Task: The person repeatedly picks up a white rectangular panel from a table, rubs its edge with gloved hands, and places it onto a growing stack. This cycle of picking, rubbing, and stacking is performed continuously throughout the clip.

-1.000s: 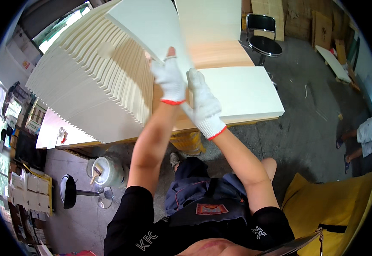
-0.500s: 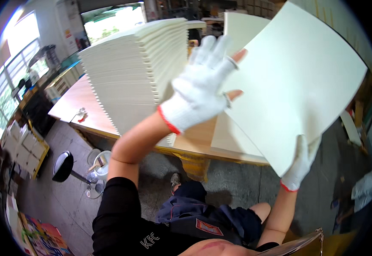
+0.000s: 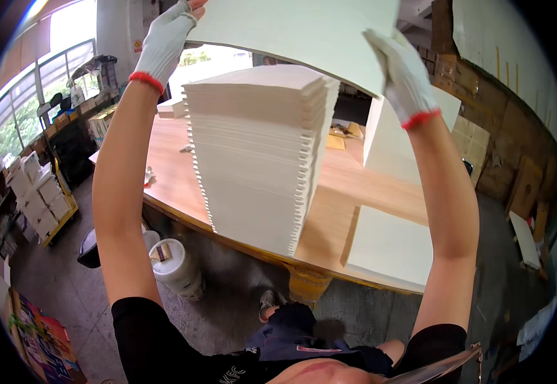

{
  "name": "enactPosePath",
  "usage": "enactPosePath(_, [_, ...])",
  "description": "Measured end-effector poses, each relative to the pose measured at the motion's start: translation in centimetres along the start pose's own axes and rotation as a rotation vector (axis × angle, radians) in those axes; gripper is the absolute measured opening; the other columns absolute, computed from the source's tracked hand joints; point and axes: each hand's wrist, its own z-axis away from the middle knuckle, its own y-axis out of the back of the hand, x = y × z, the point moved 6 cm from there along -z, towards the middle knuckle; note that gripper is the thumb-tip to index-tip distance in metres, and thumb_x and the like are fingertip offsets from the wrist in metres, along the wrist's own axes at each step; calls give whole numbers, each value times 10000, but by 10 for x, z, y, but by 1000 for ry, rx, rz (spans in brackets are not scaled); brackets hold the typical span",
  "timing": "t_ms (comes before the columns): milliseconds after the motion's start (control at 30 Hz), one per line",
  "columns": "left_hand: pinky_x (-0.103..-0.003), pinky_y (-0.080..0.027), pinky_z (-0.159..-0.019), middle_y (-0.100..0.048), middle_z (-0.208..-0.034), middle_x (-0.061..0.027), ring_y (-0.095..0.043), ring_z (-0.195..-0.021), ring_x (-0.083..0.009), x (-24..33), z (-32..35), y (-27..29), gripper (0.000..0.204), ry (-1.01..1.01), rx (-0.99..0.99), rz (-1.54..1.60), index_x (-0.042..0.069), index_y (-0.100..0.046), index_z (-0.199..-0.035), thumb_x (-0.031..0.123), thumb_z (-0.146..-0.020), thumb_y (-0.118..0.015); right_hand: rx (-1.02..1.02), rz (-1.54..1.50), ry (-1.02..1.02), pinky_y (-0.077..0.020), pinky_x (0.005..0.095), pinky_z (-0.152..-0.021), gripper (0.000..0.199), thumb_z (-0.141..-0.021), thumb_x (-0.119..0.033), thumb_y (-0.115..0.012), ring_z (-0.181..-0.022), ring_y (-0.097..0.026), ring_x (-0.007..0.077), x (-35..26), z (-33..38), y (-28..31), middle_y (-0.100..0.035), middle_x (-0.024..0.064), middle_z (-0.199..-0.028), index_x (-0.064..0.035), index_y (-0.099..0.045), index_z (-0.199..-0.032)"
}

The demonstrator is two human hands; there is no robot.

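Observation:
Both my hands, in white knit gloves with red cuffs, hold up a large white board sheet (image 3: 291,35) above a tall stack of similar white sheets (image 3: 246,147). My left hand (image 3: 168,41) grips the sheet's left edge, with bare fingertips showing at the top of the picture. At its right edge my right hand (image 3: 405,75) is closed against the board; part of its grip is hidden. The sheet is raised and apart from the stack, its far side cut off by the picture. The stack stands on a wooden table (image 3: 329,230), its side edges ridged.
A low pile of white sheets (image 3: 390,246) lies on the table at right, with a white upright block (image 3: 397,137) behind it. A white bucket (image 3: 179,272) and a dark stool seat (image 3: 89,249) stand by the table's near left edge. Boxes (image 3: 42,198) fill a cart at left.
The sheet has gone up and left, from the right side to over the stack. My left hand, free and spread before, now grips its left edge; my right hand has risen with it.

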Motion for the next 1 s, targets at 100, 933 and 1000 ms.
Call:
enactPosePath(100, [-247, -532, -720, -700, -986, -25, -636, -793, -96, -27, -15, 10, 348, 134, -1, -198, 118, -658, -1286, 303, -998, -599, -87, 238, -192, -524, 230, -688, 214, -942, -163, -683, -838, -648, 106, 55, -53, -8, -676, 60, -974, 12, -619, -1046])
enactPosePath(933, [-224, -499, -787, -710, -866, -25, -632, -806, -89, -106, 24, 41, 285, 372, -558, -434, -14, -730, -1045, 125, -803, -790, -466, 1080, 6, -505, 305, -814, 479, -884, -466, -657, -846, -669, 168, 51, 42, -49, -736, 93, -942, -55, -728, -1118])
enactPosePath(1000, [-228, -497, -789, -712, -872, -36, -631, -817, -92, -105, 26, 39, 286, 355, -564, -444, -18, -733, -1050, 120, -805, -787, -463, 1092, -3, -507, 305, -819, 442, -877, -431, -680, -851, -672, 168, 53, 42, -48, -741, 92, -942, -53, -740, -1099])
